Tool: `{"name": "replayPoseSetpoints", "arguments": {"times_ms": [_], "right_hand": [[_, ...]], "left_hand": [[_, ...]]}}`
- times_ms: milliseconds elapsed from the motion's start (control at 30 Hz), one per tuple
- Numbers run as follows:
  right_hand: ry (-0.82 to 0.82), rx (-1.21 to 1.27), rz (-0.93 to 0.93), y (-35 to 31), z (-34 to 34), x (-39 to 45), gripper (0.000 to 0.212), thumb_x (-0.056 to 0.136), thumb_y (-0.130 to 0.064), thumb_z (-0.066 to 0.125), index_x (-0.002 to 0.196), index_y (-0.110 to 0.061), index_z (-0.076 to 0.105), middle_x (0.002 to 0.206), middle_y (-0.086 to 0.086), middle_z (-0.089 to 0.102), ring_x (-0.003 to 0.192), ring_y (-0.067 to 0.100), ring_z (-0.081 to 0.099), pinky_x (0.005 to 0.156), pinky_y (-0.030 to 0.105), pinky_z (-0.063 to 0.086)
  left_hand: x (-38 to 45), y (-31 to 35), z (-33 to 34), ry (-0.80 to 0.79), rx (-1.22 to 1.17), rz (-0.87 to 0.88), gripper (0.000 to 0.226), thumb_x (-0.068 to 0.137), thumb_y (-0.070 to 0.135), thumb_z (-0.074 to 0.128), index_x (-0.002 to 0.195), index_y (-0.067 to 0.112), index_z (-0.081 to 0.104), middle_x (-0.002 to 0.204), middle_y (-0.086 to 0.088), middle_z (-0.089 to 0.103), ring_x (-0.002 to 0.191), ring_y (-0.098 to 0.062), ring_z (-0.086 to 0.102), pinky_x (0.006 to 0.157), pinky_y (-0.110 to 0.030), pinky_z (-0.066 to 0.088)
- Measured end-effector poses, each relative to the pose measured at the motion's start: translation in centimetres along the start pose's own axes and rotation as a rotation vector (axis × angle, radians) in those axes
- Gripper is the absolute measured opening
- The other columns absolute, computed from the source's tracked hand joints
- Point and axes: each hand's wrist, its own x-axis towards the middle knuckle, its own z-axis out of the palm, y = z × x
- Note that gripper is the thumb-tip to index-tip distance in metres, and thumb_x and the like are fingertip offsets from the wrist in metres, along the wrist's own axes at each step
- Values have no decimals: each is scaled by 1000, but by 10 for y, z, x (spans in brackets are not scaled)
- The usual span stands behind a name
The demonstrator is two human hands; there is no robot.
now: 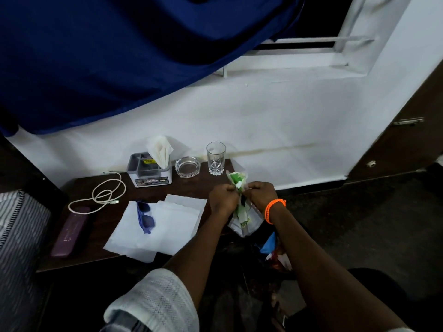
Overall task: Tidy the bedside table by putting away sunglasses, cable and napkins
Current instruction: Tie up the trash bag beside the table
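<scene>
Both hands meet over the right end of the dark wooden bedside table point(148, 195), well right of the blue-framed sunglasses point(144, 216). The left hand point(223, 197) and the right hand point(260, 194) are close together, fingers curled, each pinching the top of a crinkled clear plastic packet with green and white print point(241, 207); the packet hangs between them past the table's right edge.

The sunglasses lie folded on a spread of flat white paper napkins point(165, 224), left of the left hand and apart from it. Left of the sunglasses and slightly farther back, the cream-white cable point(103, 195) lies in loose loops on the wood, with a long purple glasses case point(70, 231) just beside its near loop. Behind the sunglasses, against the white wall, stands a grey and white tissue holder point(149, 172) with a tissue sticking up; right of it are a clear glass ashtray point(187, 166) and a clear cut-glass tumbler point(215, 158).

What the packet holds cannot be made out, and the fingertips are hidden in its folds. Below it the floor is dark; a blue and red clutter point(275, 250) there is too dim to identify.
</scene>
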Motion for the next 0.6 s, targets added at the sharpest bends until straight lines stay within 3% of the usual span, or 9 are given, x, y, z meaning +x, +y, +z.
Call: {"name": "replayPoseSetpoints", "arguments": {"times_ms": [100,167,300,467,533,600], "right_hand": [[70,102,66,12,-17,3,14,79,0,75,92,-3,78,82,14,73,76,22,67,78,33,57],[105,204,120,21,-33,5,12,80,4,71,84,-6,77,83,16,72,78,24,67,80,34,57],[143,273,196,46,-56,8,26,82,11,63,71,-11,72,61,11,67,55,21,60,53,23,52],[197,165,252,87,-75,14,35,79,17,57,64,-13,68,71,16,66,74,27,63,74,42,56],[196,61,295,109,-80,17,26,79,14,58,74,-8,72,82,21,69,82,30,65,85,49,58],[167,-55,335,133,-83,21,20,81,7,62,89,-3,77,94,25,73,91,34,69,89,50,58]], "left_hand": [[-4,4,27,-96,-56,-24,28,84,19,69,109,20,82,110,-4,80,106,-20,72,94,-29,56],[-8,5,47,-189,-77,-23,28,88,21,67,113,21,80,116,-3,78,111,-19,70,99,-29,54],[-19,-1,85,-378,-38,3,36,95,23,61,129,19,72,133,-9,70,124,-25,63,108,-35,48],[-29,-21,122,-578,-33,-61,52,90,15,65,141,19,62,138,-10,67,118,-15,62,98,-25,48],[-31,-31,136,-639,-21,-101,68,77,21,65,145,16,58,138,-12,65,122,-22,62,107,-32,49],[-30,-44,149,-708,15,-134,72,78,16,60,149,15,53,137,-16,64,118,-25,62,104,-35,51]]}}
